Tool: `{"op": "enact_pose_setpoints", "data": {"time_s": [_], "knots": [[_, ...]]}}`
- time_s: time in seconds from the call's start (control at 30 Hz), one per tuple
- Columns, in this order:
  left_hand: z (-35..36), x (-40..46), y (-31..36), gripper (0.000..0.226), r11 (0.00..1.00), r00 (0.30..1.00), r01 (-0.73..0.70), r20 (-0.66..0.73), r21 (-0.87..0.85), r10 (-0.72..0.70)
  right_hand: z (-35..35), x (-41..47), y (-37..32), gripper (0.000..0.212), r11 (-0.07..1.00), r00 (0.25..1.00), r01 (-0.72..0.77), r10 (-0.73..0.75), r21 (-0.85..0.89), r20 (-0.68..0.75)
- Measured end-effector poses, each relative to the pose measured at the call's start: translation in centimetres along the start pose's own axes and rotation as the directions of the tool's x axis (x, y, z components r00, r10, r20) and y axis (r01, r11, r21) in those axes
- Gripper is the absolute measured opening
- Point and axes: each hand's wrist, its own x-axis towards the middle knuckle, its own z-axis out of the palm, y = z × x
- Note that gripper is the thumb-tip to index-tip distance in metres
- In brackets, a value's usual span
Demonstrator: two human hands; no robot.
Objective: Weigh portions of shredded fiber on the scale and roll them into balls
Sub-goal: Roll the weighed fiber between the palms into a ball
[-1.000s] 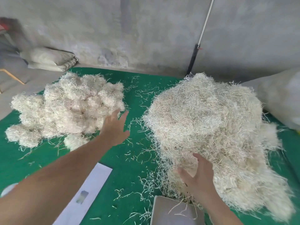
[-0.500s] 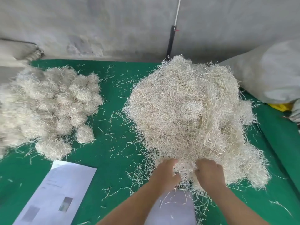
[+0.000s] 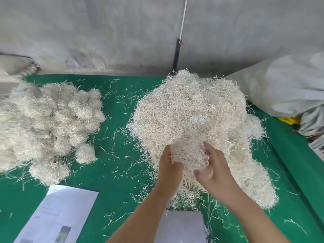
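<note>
My left grip [image 3: 169, 165] and right grip [image 3: 214, 170] both clutch a clump of fiber [image 3: 188, 153] at the near edge of the big pile [image 3: 189, 116], seemingly just above the scale [image 3: 182, 225].

A single head-worn view looks forward and steeply down from close above the loose fiber heap [image 3: 189, 120]. The grey wall [image 3: 122, 32] rises beyond the heap, the green mat [image 3: 115, 141] spreads left of it, and forearms enter below it.
</note>
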Motion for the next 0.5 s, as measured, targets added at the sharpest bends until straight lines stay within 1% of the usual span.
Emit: {"op": "enact_pose_setpoints", "data": {"time_s": [0.03, 0.07, 0.1, 0.17, 0.2, 0.23, 0.27, 0.33, 0.37, 0.43, 0.47, 0.5], "knots": [[0.0, 0.0, 0.7, 0.011, 0.999, 1.0, 0.007, 0.015, -0.053, -0.006, 0.1, 0.2, 0.1, 0.097, 0.997, 0.999, -0.032, 0.035, -0.069, 0.041], [0.1, 0.0, 1.3, 0.01, 0.998, 0.999, -0.016, 0.028, -0.067, 0.018, 0.4, 0.5, 0.3, 0.096, 0.987, 0.996, -0.057, 0.067, -0.153, 0.066], [0.4, 0.0, 1.6, 0.01, 0.997, 0.998, -0.042, 0.044, -0.07, 0.045, 0.9, 0.9, 0.3, 0.081, 0.968, 0.994, -0.072, 0.091, -0.241, 0.069], [0.9, -0.1, 2.2, 0.012, 0.994, 0.995, -0.078, 0.058, -0.074, 0.082, 1.6, 1.8, 0.0, 0.028, 0.913, 0.996, -0.058, 0.081, -0.405, 0.041], [1.1, 0.0, 2.4, 0.012, 0.993, 0.995, -0.085, 0.053, -0.086, 0.09, 1.8, 2.3, -0.1, 0.017, 0.884, 0.997, -0.047, 0.068, -0.465, 0.027], [1.3, 0.0, 2.5, 0.016, 0.99, 0.995, -0.083, 0.042, -0.111, 0.088, 2.1, 2.7, 0.0, 0.019, 0.865, 0.999, -0.036, 0.044, -0.501, 0.004], [1.2, 0.0, 2.7, 0.02, 0.987, 0.996, -0.085, 0.024, -0.133, 0.089, 2.0, 2.9, 0.0, 0.029, 0.868, 0.999, -0.036, 0.019, -0.495, -0.04], [1.0, 0.1, 3.1, 0.028, 0.974, 0.995, -0.097, -0.021, -0.203, 0.095, 1.6, 3.4, 0.0, 0.064, 0.899, 0.99, -0.044, -0.018, -0.435, -0.138], [0.7, 0.4, 3.2, 0.029, 0.967, 0.994, -0.104, -0.048, -0.232, 0.096, 1.4, 3.4, 0.1, 0.071, 0.904, 0.985, -0.035, -0.04, -0.426, -0.167], [0.2, 1.0, 3.7, 0.028, 0.966, 0.986, -0.147, -0.105, -0.215, 0.127, 1.0, 3.6, 0.6, 0.066, 0.874, 0.986, -0.047, -0.039, -0.484, -0.164], [-0.2, 1.3, 3.9, 0.029, 0.968, 0.976, -0.188, -0.138, -0.165, 0.166, 0.9, 3.7, 1.1, 0.065, 0.858, 0.986, -0.071, -0.017, -0.509, -0.166], [-0.5, 1.8, 4.1, 0.035, 0.972, 0.967, -0.211, -0.169, -0.104, 0.192, 0.6, 3.8, 1.5, 0.065, 0.843, 0.985, -0.092, 0.0, -0.529, -0.171]]}}
